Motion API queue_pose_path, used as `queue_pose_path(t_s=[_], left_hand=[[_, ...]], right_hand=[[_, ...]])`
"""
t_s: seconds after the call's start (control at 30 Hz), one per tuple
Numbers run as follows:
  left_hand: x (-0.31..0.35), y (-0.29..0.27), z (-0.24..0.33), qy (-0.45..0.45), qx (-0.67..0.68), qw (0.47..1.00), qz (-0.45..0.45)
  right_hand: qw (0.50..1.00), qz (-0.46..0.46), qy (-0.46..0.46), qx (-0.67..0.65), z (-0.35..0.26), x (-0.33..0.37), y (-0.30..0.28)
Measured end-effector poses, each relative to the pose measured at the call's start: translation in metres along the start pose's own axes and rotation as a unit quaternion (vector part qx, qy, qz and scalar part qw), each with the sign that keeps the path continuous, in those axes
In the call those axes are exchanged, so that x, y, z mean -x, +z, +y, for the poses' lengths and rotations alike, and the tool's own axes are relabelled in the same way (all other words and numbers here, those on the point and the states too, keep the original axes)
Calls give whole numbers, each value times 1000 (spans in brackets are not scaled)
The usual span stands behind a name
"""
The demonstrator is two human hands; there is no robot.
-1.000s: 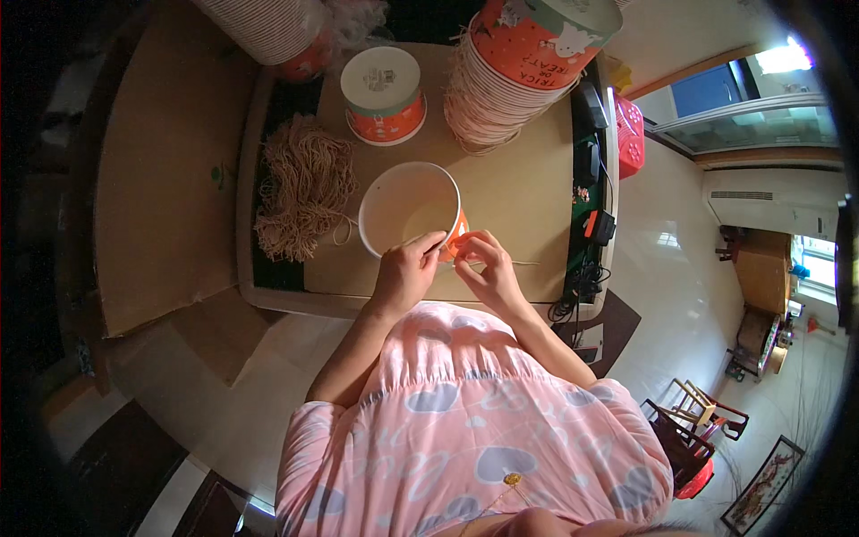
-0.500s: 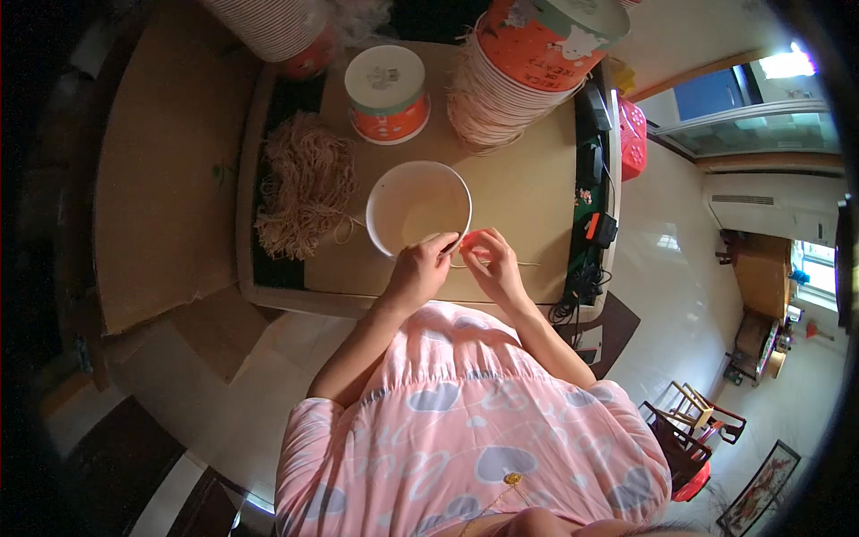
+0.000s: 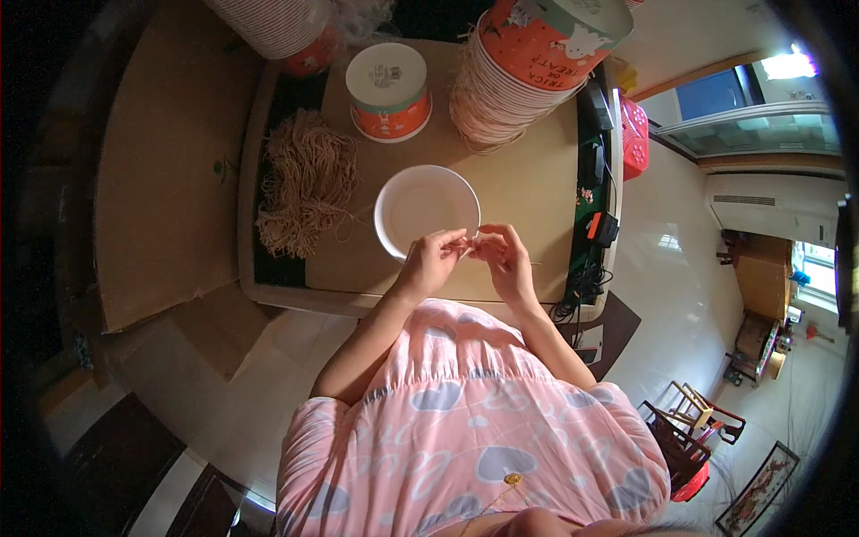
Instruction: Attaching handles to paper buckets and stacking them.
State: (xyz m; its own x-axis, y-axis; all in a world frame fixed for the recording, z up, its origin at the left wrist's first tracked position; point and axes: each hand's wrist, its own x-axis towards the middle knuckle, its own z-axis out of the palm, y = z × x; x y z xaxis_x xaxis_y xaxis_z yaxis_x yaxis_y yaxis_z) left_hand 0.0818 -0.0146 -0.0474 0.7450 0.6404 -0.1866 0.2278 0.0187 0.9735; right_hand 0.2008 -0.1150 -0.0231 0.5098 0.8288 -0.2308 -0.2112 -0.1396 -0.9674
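Note:
A round paper bucket [image 3: 417, 202] stands open end up on the cardboard-covered table, white inside. At its near right rim my left hand [image 3: 433, 261] is closed in a pinch on a thin pale cord [image 3: 465, 251]. My right hand [image 3: 507, 262] pinches the same cord just beside it, fingertips close to the left ones. A loose end shows to the right of that hand. How the cord runs at the rim is hidden by my fingers. Left of the bucket lies a tangled bundle of beige cords [image 3: 305, 183].
An upturned orange bucket [image 3: 390, 121] with a pale base stands behind. A tall nested stack of buckets with cords [image 3: 514, 85] leans at back right, another stack [image 3: 268, 27] at back left. Black cables [image 3: 586, 282] lie along the right table edge; a large cardboard panel [image 3: 170, 170] rises left.
The bucket has shifted slightly right. My hands have moved a little right with it, and the fingers have changed their grip on the cord. The pale cord now shows between both hands.

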Motion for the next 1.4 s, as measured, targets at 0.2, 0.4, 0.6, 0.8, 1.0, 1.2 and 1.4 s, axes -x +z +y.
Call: queue_pose_path(t_s=[0.2,0.4,0.6,0.8,1.0,1.2,1.4], left_hand=[[-6,4,-7,-30,21,999,26],[-8,2,-9,-77,78,994,11],[-11,5,-35,-49,73,995,36],[-11,5,-31,-16,55,996,68],[-24,4,-49,-59,296,953,36],[-21,-8,-23,-213,322,921,49],[-19,-8,-26,-305,287,908,-23]], right_hand=[[996,-17,4,87,0,-4,11],[958,5,-109,264,4,-7,24],[952,3,-75,295,3,-11,24],[945,-19,-81,316,-4,-16,18],[923,-62,-105,365,-12,-25,11],[928,-39,-108,355,-3,-19,2],[949,-11,-88,303,-5,-10,0]])
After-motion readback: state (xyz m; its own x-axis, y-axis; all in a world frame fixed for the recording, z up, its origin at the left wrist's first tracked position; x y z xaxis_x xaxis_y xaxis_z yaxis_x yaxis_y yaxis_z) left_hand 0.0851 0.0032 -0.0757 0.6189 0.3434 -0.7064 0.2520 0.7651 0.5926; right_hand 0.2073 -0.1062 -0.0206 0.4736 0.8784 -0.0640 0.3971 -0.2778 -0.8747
